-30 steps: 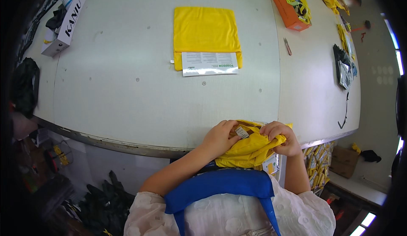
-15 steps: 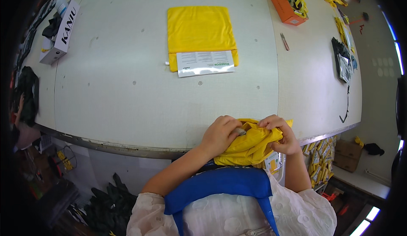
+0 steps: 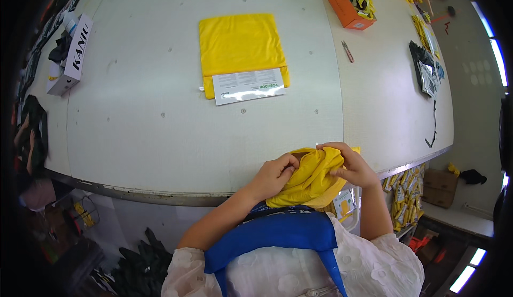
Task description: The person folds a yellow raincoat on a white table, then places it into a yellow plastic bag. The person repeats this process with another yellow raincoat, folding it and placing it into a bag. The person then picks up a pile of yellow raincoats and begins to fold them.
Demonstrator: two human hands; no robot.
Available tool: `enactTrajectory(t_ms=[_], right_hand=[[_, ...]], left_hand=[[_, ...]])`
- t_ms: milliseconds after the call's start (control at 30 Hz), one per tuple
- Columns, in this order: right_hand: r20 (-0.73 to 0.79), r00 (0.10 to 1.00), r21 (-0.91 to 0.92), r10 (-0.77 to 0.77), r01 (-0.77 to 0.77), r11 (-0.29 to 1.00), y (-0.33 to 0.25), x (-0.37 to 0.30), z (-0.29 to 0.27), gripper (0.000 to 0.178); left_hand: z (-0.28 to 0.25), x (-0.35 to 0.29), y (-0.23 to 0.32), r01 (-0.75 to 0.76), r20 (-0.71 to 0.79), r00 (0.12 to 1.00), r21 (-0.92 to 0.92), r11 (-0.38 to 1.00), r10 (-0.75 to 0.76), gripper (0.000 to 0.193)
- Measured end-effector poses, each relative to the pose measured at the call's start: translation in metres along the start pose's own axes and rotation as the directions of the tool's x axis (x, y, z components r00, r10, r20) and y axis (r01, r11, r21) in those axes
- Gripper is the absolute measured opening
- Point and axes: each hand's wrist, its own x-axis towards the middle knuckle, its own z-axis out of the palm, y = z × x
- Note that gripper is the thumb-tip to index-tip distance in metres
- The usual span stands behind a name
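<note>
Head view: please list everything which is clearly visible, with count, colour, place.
cloth bundle: 1, yellow, between hands
pouch: 1, yellow, upper centre
card: 1, silvery, on pouch
table: 1, whitish, centre
carton: 1, orange, upper right
white box: 1, white, upper left
snips: 1, reddish, near carton
packaging: uncountable, mostly black, table's right
packets: many, yellow, below table, right
cardboard box: 1, brown, lower right
dark cloth: uncountable, blackish, lower left
apron: 1, blue, on wearer
left hand: 1, bare, bundle's left
right hand: 1, bare, bundle's right
</note>
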Motion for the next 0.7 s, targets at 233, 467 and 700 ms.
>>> enactTrajectory(t_ms=[233, 467, 700], right_hand=[[-0.161, 0.979, 0.075, -0.126, 0.139, 0.987, 0.021, 0.014, 0.019, 0.077], [-0.046, 0.994, -0.024, -0.096, 0.095, 0.995, 0.013, 0.016, 0.016, 0.075], [-0.095, 0.987, -0.306, -0.128, 0.094, 0.948, 0.008, 0.021, 0.014, 0.069]], left_hand=[[0.013, -0.007, -0.009, -0.399, -0.182, 0.899, 0.036, 0.916, 0.398, 0.047], [0.023, -0.013, -0.011, -0.324, -0.202, 0.915, 0.151, 0.934, 0.350, 0.054], [0.017, 0.001, -0.025, -0.296, -0.310, 0.879, 0.240, 0.925, 0.362, 0.041]])
